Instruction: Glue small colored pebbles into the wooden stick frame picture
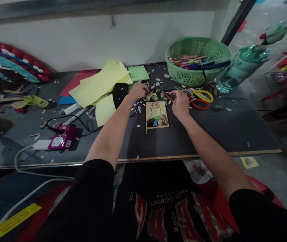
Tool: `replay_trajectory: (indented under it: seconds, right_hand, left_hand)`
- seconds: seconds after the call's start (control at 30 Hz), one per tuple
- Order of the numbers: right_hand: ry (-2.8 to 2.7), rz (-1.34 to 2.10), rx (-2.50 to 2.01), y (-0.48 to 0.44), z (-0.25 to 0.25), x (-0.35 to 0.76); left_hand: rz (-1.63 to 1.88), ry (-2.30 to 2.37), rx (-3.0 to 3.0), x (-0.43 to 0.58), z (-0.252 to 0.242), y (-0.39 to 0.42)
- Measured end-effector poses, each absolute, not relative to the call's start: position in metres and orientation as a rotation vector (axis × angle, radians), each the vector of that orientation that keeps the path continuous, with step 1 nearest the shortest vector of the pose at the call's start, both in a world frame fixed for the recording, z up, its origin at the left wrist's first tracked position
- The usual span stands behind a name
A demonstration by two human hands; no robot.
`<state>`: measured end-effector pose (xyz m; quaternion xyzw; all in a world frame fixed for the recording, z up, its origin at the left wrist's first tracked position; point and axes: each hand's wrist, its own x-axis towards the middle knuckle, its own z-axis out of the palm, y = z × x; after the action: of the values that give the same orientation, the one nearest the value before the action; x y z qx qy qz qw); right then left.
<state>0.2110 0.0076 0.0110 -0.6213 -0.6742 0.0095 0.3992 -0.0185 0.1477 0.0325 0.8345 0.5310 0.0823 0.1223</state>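
A small framed picture [156, 109] lies on the dark table, with a brown line drawing on pale yellow paper and painted pebbles along its lower edge. Just beyond its top edge is a loose heap of pebbles [154, 96]. My left hand [137, 92] is at the left of this heap, fingers curled together; whatever they pinch is too small to make out. To the right of the picture, my right hand [180, 103] is closed on a thin pinkish stick [168, 96] pointing toward the pebbles. Scissors with yellow and red handles [202, 97] lie beside that hand.
A green basket [183, 74] of sticks and tools stands at the back right, beside a cut plastic bottle [243, 69]. Yellow paper sheets [101, 82] lie back left. A purple power adapter [62, 137] with cables sits front left. Paper scraps litter the table.
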Motion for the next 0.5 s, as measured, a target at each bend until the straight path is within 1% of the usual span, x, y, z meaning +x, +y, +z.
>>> replay_trajectory:
  seconds: [0.17, 0.37, 0.5]
  right_hand:
    - [-1.772, 0.080, -1.584, 0.005, 0.015, 0.207]
    - [-2.032, 0.104, -1.537, 0.005, 0.012, 0.215]
    - [-2.056, 0.088, -1.589, 0.007, 0.011, 0.219]
  left_hand:
    - [0.345, 1.612, 2.449, -0.013, 0.038, 0.148]
    - [0.498, 1.364, 2.644, -0.004, 0.046, 0.131]
    - [0.627, 1.334, 2.667, -0.018, 0.043, 0.109]
